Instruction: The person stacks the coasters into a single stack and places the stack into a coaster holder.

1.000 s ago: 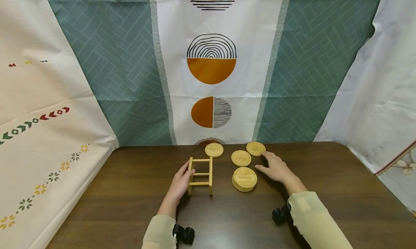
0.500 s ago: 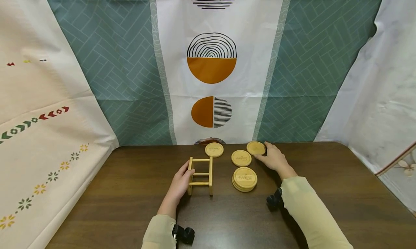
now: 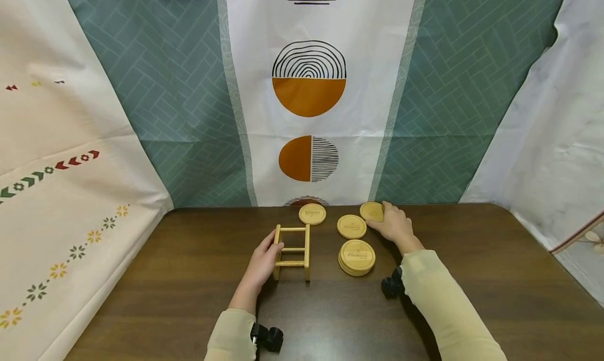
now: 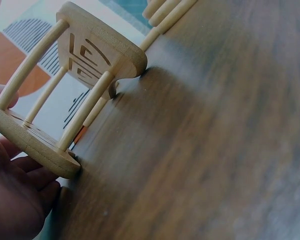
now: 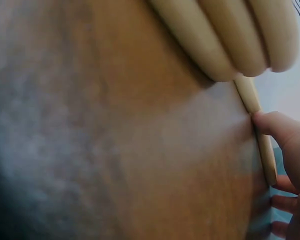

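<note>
My left hand (image 3: 258, 266) grips the left side panel of a small bamboo coaster rack (image 3: 290, 263), which stands on the table. In the left wrist view the far panel (image 4: 121, 47) shows cut-out lettering, and round rods join the two panels. My right hand (image 3: 395, 227) reaches to the back of the table. Its thumb and fingers hold a round bamboo coaster (image 3: 370, 211) by opposite parts of its rim, and the coaster lies flat there. In the right wrist view the thumb (image 5: 272, 122) presses that coaster's near edge, with fingertips at its far end.
A stack of several coasters (image 3: 357, 256) stands right of the rack. One coaster (image 3: 351, 226) lies behind the stack, and another (image 3: 312, 214) lies behind the rack. The dark wooden table (image 3: 330, 319) ends at a hanging patterned cloth (image 3: 311, 104).
My right hand has moved forward and left onto the back right coaster, and its fingers have closed around the rim. The left hand and the rack have stayed put. The head view has tilted slightly.
</note>
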A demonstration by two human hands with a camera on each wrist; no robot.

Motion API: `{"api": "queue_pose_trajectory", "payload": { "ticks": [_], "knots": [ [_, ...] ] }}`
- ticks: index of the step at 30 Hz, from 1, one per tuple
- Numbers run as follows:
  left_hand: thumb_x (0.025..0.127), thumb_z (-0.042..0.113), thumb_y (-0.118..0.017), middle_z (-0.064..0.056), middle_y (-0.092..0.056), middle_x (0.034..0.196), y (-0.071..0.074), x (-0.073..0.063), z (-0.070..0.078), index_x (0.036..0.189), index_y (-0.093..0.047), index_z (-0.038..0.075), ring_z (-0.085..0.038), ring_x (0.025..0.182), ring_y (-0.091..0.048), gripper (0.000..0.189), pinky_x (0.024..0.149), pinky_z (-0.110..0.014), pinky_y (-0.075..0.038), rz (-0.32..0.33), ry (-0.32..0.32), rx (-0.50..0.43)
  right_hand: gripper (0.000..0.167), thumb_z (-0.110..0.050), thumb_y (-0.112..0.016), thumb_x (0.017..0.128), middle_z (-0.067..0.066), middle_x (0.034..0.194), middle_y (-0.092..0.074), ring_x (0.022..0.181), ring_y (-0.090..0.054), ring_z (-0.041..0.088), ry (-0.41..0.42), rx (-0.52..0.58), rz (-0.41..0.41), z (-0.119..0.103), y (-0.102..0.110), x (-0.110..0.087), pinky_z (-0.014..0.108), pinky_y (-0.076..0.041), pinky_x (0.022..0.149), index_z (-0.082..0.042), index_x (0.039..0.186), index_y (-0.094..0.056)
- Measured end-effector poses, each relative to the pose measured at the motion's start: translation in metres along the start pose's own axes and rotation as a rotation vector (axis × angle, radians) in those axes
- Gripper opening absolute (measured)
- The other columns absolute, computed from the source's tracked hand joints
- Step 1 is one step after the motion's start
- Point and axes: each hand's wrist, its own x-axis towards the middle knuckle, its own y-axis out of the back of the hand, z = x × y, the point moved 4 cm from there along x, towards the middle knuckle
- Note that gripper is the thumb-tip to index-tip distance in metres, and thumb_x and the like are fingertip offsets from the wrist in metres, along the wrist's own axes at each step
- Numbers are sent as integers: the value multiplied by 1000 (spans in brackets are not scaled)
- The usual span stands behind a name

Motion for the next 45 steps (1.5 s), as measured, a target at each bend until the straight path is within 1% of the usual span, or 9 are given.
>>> {"api": "queue_pose_trajectory", "payload": {
  "ticks": [4,9,14,17,21,27,33,39,45],
  "knots": [
    [97,31,-47,-13,-33,152,0,0,1,149,-31,20,-36,136,-36,56,106,-57,-32,-2,8,-1,88,-50,-60,87,30,145,-33,128,-34,50,-5,-6,7,-1,1,-1,66,-32,98,3,147,-24],
    [97,30,-47,-14,-33,152,0,0,2,150,-30,20,-37,136,-35,56,106,-57,-32,-7,3,-2,85,-48,-61,87,31,142,-37,127,-36,50,4,-4,19,-1,2,-3,65,-34,97,4,145,-27],
    [97,30,-47,-13,-33,152,0,0,1,149,-31,20,-36,137,-35,56,107,-56,-31,-2,5,-7,86,-46,-60,89,33,144,-32,130,-32,50,11,23,-1,1,1,-5,65,-33,99,7,146,-23],
    [96,30,-47,-12,-33,152,0,0,1,149,-32,20,-36,137,-34,56,107,-56,-31,1,4,-8,88,-46,-60,88,35,144,-30,130,-31,51,30,47,-2,1,0,-7,63,-34,100,10,145,-23],
    [97,30,-47,-13,-33,152,0,0,1,149,-31,20,-36,137,-34,56,107,-57,-31,-6,8,-3,88,-45,-62,88,36,141,-33,127,-36,50,55,68,14,4,0,-11,59,-37,99,12,143,-25],
    [97,31,-46,-14,-33,152,-1,-2,1,149,-30,20,-38,136,-35,56,106,-58,-32,-16,15,1,84,-45,-62,88,35,137,-38,123,-41,49,70,94,49,8,4,-17,58,-39,98,13,140,-31],
    [96,30,-47,-15,-35,151,1,-3,0,149,-31,18,-38,134,-38,56,105,-58,-33,2,15,3,83,-44,-64,87,35,134,-40,121,-43,47,85,128,82,9,6,-23,56,-40,97,13,138,-33],
    [96,31,-47,-15,-35,150,1,-3,-1,149,-32,19,-38,134,-38,56,104,-58,-33,9,12,11,85,-42,-65,86,35,136,-39,123,-41,48,77,147,98,9,9,-30,56,-38,100,13,139,-31],
    [96,30,-47,-15,-36,150,0,-3,0,149,-32,19,-38,134,-38,56,105,-58,-33,7,9,7,86,-44,-65,85,34,137,-38,124,-41,48,57,163,97,8,11,-35,57,-38,100,11,140,-30]
  ]
}}
